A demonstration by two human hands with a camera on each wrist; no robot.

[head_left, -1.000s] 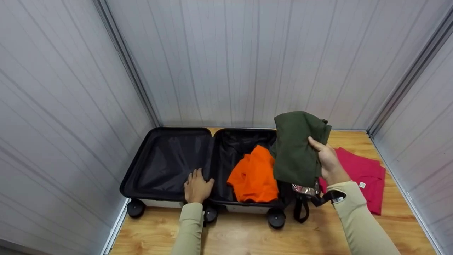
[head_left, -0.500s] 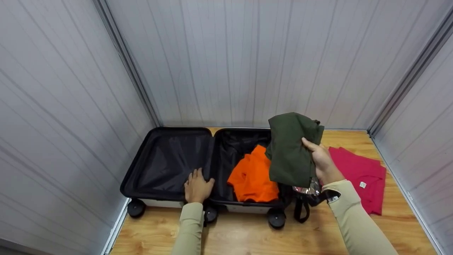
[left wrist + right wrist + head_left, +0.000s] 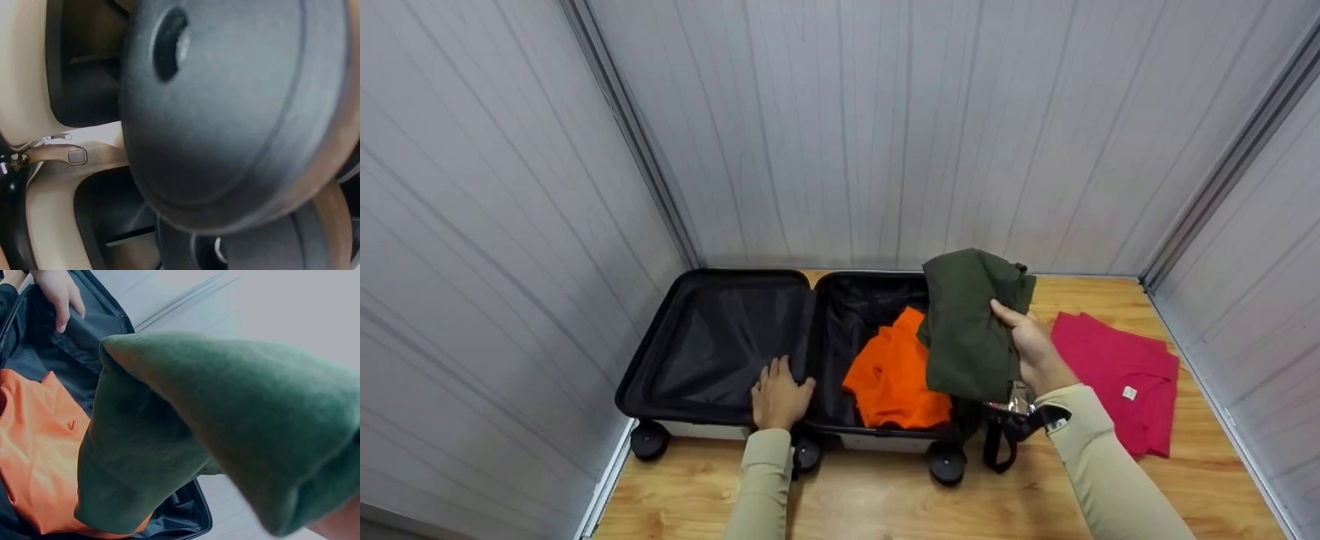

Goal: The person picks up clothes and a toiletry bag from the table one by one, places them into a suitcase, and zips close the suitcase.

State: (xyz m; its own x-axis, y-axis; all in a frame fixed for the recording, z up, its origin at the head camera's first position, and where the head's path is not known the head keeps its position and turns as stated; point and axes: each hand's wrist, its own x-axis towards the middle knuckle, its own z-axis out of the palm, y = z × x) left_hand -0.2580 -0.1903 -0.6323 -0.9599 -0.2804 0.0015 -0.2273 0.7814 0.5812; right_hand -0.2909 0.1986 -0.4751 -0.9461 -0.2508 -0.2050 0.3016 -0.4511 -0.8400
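My right hand (image 3: 1039,352) grips a folded dark green garment (image 3: 971,330), thumb on top and fingers hidden beneath. The garment hangs over the right side of the open suitcase's right half (image 3: 832,322); close up it fills the right wrist view, its near end drooping. Inside that half lies a crumpled orange garment (image 3: 896,375), partly behind the green one. My left hand (image 3: 782,396) rests with fingers extended on the near inner corner of the suitcase's left half (image 3: 712,337). A large black wheel (image 3: 225,112) hides most of the left wrist view.
A folded pink shirt (image 3: 1117,367) with a white label lies on the wooden floor (image 3: 877,502) to the right. Beside the suitcase is a shiny item with a black strap (image 3: 997,450), partly covered. Grey panel walls (image 3: 840,135) enclose the back and sides.
My right hand has carried the green garment left and slightly down, further over the suitcase's right half. More of the pink shirt shows. My left hand stays where it was.
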